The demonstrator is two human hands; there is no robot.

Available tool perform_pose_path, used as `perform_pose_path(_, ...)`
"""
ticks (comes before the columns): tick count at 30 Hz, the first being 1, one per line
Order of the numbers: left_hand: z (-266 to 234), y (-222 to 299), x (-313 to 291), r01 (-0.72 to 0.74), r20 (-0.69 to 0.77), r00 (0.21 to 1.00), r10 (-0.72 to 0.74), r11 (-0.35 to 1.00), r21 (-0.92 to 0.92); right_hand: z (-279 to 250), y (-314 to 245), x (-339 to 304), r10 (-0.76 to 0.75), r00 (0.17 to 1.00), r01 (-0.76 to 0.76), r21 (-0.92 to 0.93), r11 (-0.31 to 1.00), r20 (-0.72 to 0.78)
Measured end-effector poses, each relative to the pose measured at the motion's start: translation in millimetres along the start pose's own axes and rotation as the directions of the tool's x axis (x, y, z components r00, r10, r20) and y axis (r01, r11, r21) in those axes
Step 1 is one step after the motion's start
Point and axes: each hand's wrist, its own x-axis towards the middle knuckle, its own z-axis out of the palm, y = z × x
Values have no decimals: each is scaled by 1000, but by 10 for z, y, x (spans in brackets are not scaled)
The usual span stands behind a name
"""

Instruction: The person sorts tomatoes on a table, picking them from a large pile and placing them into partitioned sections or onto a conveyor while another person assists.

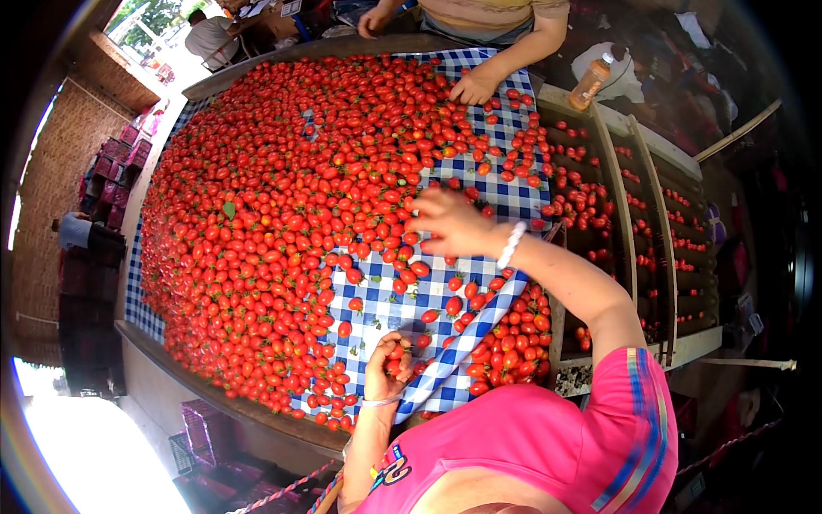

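Note:
A great heap of small red cherry tomatoes [248, 214], a few with green stems, covers most of a blue-and-white checked cloth [385, 300]. My left hand [384, 370] is curled at the near edge of the cloth, with cherry tomatoes in its fingers. Farther right, my right hand [449, 224] reaches palm down over the edge of the heap, fingers spread and slightly blurred, close to loose tomatoes. A rolled fold of the cloth [462, 347] runs between the two arms. Beyond it, more cherry tomatoes [518, 338] lie gathered near my body.
A slatted sorting rack [629, 214] with tomatoes in its lanes adjoins the table's right side. A bottle [591, 81] stands on its far end. Across the table, a co-worker's hand [473, 87] touches the tomatoes. A raised wooden rim [231, 411] borders the table. Stacked crates [116, 171] stand left.

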Motion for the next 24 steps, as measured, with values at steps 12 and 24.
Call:
perform_pose_path(12, -19, 2, -2, -17, -39, 999, 15, 998, -52, 41, 316, 312, 226, 970, -195, -260, 946, 94)
perform_pose_path(24, -16, 33, 16, -1, -28, 1000, 0, 999, -39, 268, 641, 1119, 380, 923, -382, -276, 882, -64)
